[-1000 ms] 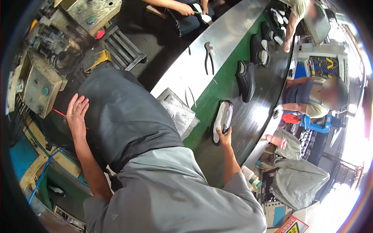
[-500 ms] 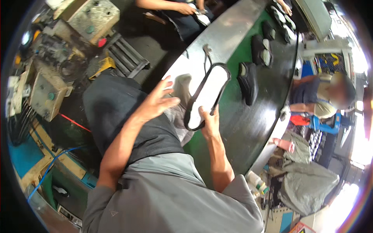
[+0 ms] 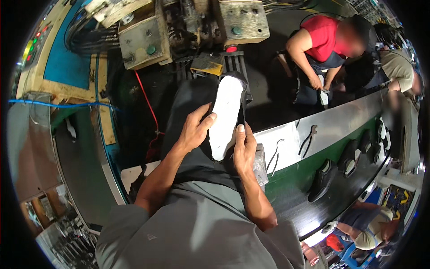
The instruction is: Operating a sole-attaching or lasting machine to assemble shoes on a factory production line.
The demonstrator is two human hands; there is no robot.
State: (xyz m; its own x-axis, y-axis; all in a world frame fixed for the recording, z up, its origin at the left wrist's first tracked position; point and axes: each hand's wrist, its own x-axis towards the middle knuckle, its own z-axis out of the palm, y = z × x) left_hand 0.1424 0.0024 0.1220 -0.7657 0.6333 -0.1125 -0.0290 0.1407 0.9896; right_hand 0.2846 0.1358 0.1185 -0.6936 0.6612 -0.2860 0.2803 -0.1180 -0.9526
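A shoe upper [image 3: 225, 117] with a white sole face and black edges is held upright above my lap, the white side toward me. My left hand [image 3: 195, 129] grips its left edge, thumb on the white face and fingers behind. On the opposite edge my right hand [image 3: 244, 150] is closed round the black side, thumb pointing up along it. Just right of my right hand, a pair of pincers [image 3: 274, 156] and a second pair of pincers [image 3: 309, 140] lie on the metal edge of the bench.
Black shoes [image 3: 323, 179] stand on the green and dark bench [image 3: 291, 193] to the right. A soiled machine with a control box [image 3: 244, 22] stands ahead. At far right a person in red [image 3: 320, 36] works on a shoe. A blue hose [image 3: 58, 104] crosses at left.
My view has swung left, toward the machine. The shoe upper has come from over the bench to above my lap. My left hand, open before, has closed on it; my right hand keeps its hold.
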